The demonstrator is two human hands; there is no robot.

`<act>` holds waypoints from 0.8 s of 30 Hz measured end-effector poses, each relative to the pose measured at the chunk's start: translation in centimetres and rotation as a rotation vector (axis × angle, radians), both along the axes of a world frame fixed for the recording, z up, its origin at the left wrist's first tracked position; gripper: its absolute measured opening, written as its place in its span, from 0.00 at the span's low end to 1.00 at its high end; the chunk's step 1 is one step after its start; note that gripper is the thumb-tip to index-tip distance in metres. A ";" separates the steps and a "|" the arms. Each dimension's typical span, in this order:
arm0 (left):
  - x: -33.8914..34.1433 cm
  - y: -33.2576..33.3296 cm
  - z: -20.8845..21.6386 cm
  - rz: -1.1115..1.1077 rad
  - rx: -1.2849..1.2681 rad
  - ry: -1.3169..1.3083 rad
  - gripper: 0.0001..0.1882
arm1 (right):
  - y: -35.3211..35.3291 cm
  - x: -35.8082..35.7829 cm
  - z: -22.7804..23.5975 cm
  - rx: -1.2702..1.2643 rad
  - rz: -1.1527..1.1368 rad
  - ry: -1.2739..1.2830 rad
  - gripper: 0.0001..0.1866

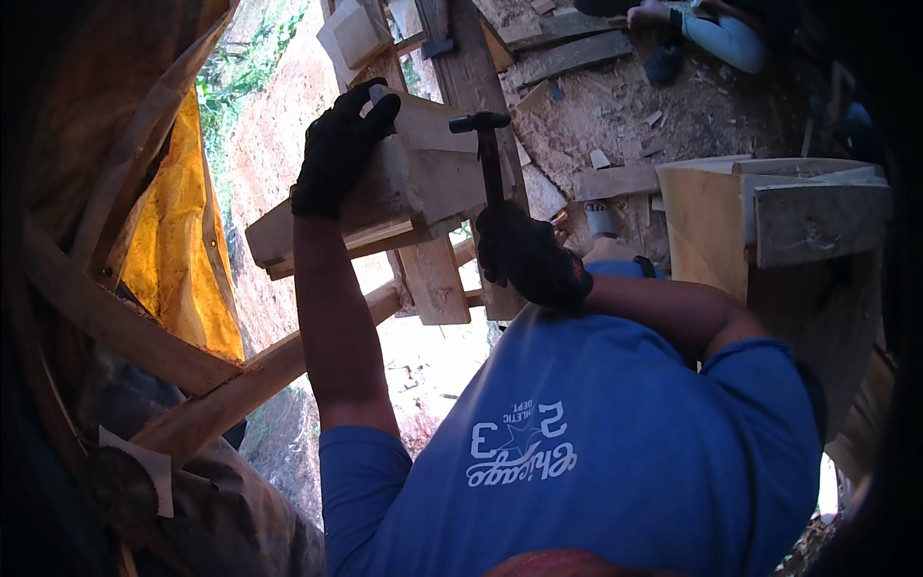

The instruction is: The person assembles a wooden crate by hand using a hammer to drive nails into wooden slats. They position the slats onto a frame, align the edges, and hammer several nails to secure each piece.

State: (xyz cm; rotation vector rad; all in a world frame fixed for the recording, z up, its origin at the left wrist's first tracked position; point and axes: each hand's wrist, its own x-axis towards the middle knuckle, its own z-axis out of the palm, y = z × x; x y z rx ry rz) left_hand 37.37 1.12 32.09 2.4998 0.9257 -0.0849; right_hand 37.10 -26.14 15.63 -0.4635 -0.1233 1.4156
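My left hand, in a black glove, grips the upper end of a tapered wooden box made of pale boards, its fingers curled over the edge. The box lies tilted on upright planks of a rough wooden stand. In my right hand, also in a dark glove, is a hammer, held by its handle with the head up. The hammer head is just to the right of the box, in front of a dark plank; whether it touches the box I cannot tell.
A second pale wooden box stands at my right. Timber beams and an orange tarp close in on the left. Offcuts and shavings litter the ground ahead. Another person's arm shows at the far right.
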 end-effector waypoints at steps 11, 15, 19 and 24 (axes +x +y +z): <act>0.0 -0.3 0.5 0.029 -0.002 0.029 0.30 | 0.3 4.3 -3.4 -0.392 -0.016 -0.251 0.08; 0.2 -0.7 -0.5 0.049 0.150 0.039 0.32 | 0.7 6.0 -9.1 -0.686 -0.045 -0.243 0.07; -0.8 0.0 -1.0 -0.100 0.221 -0.043 0.32 | 1.9 5.9 -13.6 -0.706 -0.096 0.150 0.07; 0.5 -0.3 -0.1 0.034 0.102 0.059 0.31 | 2.8 2.4 -16.6 -0.530 -0.025 -0.029 0.12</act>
